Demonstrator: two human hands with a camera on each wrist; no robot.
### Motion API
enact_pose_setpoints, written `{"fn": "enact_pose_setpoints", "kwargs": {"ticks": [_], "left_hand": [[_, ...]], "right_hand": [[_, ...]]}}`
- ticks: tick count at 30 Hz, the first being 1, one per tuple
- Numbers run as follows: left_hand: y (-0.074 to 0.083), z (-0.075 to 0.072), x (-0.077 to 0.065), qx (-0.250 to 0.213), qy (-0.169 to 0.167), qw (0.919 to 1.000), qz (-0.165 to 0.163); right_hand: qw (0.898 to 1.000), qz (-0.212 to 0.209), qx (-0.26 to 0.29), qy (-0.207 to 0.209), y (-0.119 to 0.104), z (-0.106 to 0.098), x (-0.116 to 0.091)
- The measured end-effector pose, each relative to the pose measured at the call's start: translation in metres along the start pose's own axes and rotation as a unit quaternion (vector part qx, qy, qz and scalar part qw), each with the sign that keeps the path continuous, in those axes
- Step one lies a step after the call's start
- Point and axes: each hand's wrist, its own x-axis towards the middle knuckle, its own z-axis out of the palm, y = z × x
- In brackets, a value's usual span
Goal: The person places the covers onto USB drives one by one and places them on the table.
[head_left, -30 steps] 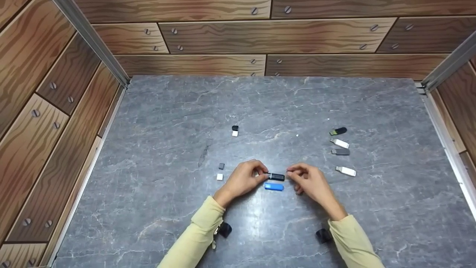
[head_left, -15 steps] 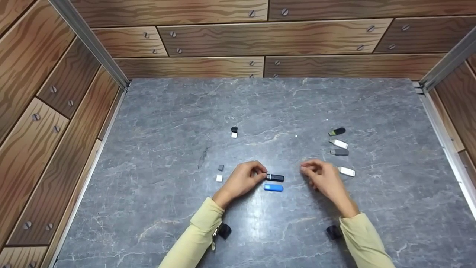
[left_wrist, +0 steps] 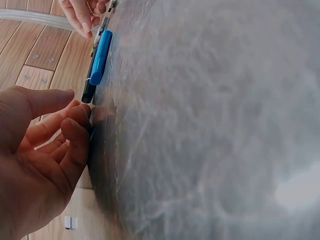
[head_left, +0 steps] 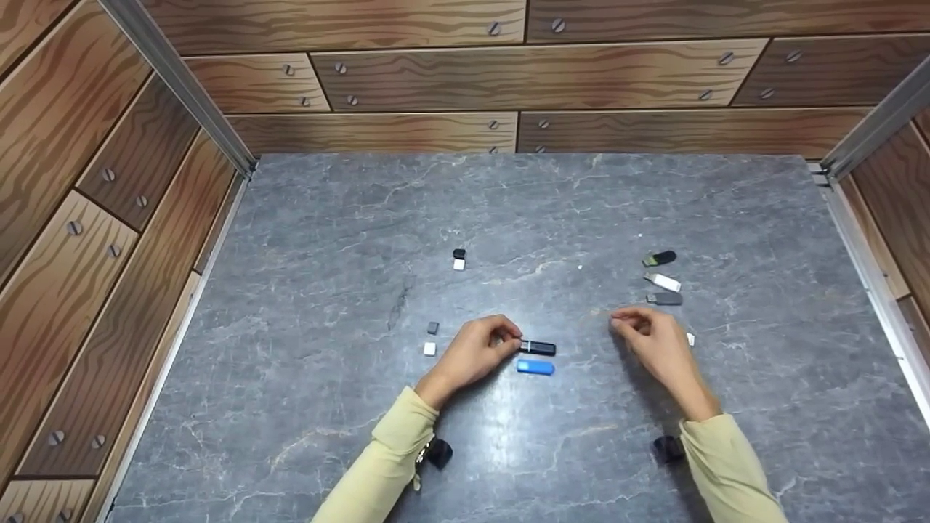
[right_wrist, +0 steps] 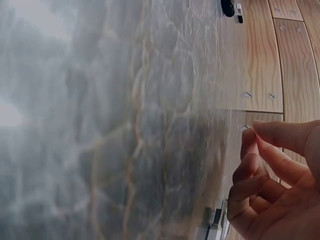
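Observation:
A black USB stick (head_left: 538,348) with a pale band lies just above a blue USB stick (head_left: 535,367) in the head view. My left hand (head_left: 479,349) is at the black stick's left end. In the left wrist view its thumb and fingers are loosely bent, with the thumb apart from the stick; whether a fingertip touches it I cannot tell. My right hand (head_left: 657,345) is beside the sticks on the right and partly hides a white USB stick (head_left: 691,339). Its thumb and fingertips are close together, with nothing visible between them.
A black-and-green stick (head_left: 660,258), another white stick (head_left: 662,282) and a grey stick (head_left: 664,298) lie uncapped at right. At left are a black cap (head_left: 459,253), a white cap (head_left: 458,265), a grey cap (head_left: 433,327) and a second white cap (head_left: 430,349). Wood-patterned walls border the table.
My right hand has moved right, away from the black stick, and now covers most of the lowest white stick. The left hand has stayed by the black stick.

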Motion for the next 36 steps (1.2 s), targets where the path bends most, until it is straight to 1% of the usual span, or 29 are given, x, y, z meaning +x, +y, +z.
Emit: {"fn": "enact_pose_setpoints", "kwargs": {"ticks": [4, 9, 14, 17, 22, 29, 34, 36], "left_hand": [[0.0, -0.001, -0.001, -0.003, 0.001, 1.0, 0.0], [-0.001, 0.0, -0.001, -0.003, 0.018, 0.9998, 0.01], [-0.001, -0.001, -0.002, -0.004, 0.023, 0.9997, 0.007], [-0.001, -0.001, -0.002, -0.006, 0.023, 0.9997, 0.002], [-0.001, -0.001, -0.002, -0.007, 0.025, 0.9997, 0.0], [0.0, -0.002, -0.004, -0.016, 0.016, 0.9997, -0.011], [0.001, -0.002, -0.004, -0.021, 0.018, 0.9996, -0.01], [0.001, -0.002, -0.005, -0.022, 0.021, 0.9995, -0.007]], "right_hand": [[1.0, -0.001, -0.015, 0.003, 0.002, -0.005, 0.001], [1.0, -0.001, -0.018, 0.001, 0.004, -0.011, 0.001], [1.0, -0.005, -0.02, 0.011, 0.008, -0.014, 0.003], [0.999, -0.01, -0.023, 0.023, 0.01, -0.015, 0.003], [0.998, -0.011, -0.02, 0.056, 0.013, -0.016, 0.004], [0.995, -0.018, -0.033, 0.089, 0.017, -0.018, 0.007], [0.992, -0.029, -0.038, 0.117, 0.02, -0.019, 0.008], [0.991, -0.025, -0.044, 0.123, 0.021, -0.019, 0.008]]}}
